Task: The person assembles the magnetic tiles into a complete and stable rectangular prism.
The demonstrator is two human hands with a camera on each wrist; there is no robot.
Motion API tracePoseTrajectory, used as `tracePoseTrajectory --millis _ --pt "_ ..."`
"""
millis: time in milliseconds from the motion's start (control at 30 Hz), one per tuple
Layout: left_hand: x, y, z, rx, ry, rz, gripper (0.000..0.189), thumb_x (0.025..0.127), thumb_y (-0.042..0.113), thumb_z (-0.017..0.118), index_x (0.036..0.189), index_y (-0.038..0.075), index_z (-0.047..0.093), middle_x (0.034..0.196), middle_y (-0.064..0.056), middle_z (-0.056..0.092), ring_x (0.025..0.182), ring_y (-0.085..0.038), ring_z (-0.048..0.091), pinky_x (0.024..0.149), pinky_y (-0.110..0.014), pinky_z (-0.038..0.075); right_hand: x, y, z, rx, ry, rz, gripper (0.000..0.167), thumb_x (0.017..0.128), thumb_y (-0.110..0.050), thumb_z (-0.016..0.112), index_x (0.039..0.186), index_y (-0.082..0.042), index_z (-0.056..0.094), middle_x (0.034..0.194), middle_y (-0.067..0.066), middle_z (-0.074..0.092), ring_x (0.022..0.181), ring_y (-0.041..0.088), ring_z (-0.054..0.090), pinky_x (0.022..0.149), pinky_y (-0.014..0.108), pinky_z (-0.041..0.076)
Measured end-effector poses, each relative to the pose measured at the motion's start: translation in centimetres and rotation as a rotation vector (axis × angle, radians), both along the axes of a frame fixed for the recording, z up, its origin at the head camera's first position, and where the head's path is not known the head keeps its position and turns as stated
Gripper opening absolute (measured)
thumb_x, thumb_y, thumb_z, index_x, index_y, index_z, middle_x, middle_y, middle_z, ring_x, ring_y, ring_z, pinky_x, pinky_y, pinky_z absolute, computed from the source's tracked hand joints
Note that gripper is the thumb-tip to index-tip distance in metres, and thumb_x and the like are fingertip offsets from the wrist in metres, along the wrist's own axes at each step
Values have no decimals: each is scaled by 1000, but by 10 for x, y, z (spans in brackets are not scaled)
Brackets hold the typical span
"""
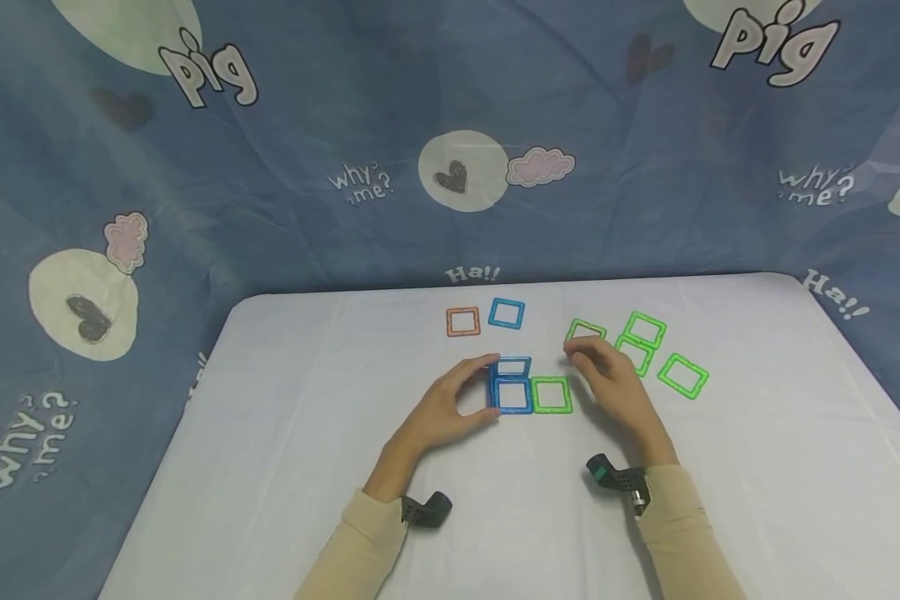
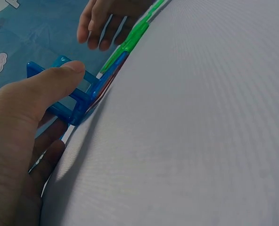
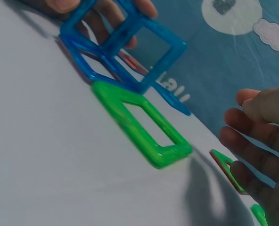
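Blue square magnetic tiles form a small corner: one lies flat, while a back tile and a left-side tile stand up from it. My left hand holds this corner from the left, thumb at the near end and fingers at the far end. A green magnetic tile lies flat against the right edge of the blue base. To the right of it my right hand hovers with loosely bent fingers and holds nothing. Its fingertips overlap another green tile in the head view.
Farther back on the white table lie an orange tile and a blue tile. Beyond my right hand are several green tiles, including a lone one at the far right. A printed blue curtain hangs behind the table.
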State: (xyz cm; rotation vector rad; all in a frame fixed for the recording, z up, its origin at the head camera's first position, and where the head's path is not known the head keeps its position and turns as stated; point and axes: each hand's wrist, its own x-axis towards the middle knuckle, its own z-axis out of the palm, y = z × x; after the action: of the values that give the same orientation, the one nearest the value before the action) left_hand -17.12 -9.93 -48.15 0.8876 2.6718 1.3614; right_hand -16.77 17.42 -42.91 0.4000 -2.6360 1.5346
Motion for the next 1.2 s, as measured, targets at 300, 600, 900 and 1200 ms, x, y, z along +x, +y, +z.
tracePoseTrajectory --millis 300,600,900,1200 --pt "0 0 1 -14 -6 15 70 83 35 71 143 35 35 139 9 48 126 -8 49 109 -26 40 -9 17 -13 5 21 -45 25 97 -13 51 119 -4 59 119 14 63 116 33 57 104 50 41" --pt "0 0 1 -10 30 23 71 82 33 73 143 34 37 136 8 51 122 -7 51 106 -29 44 -17 36 -25 44 29 -106 27 98 -29 50 120 -15 60 120 5 63 113 25 58 102 45 43" --pt "-1 0 0 -17 26 16 72 81 32 74 143 32 36 135 10 50 121 -5 51 106 -27 43 -10 56 -16 74 22 -148 30 99 -30 48 121 -12 58 123 9 61 102 -14 48 100 48 43" --pt "0 -1 -1 -15 43 13 72 82 31 73 144 31 36 135 6 51 122 -8 52 105 -28 43 -6 70 -12 91 -2 -217 32 99 -31 49 122 -11 58 125 8 59 99 -18 46 96 35 43"
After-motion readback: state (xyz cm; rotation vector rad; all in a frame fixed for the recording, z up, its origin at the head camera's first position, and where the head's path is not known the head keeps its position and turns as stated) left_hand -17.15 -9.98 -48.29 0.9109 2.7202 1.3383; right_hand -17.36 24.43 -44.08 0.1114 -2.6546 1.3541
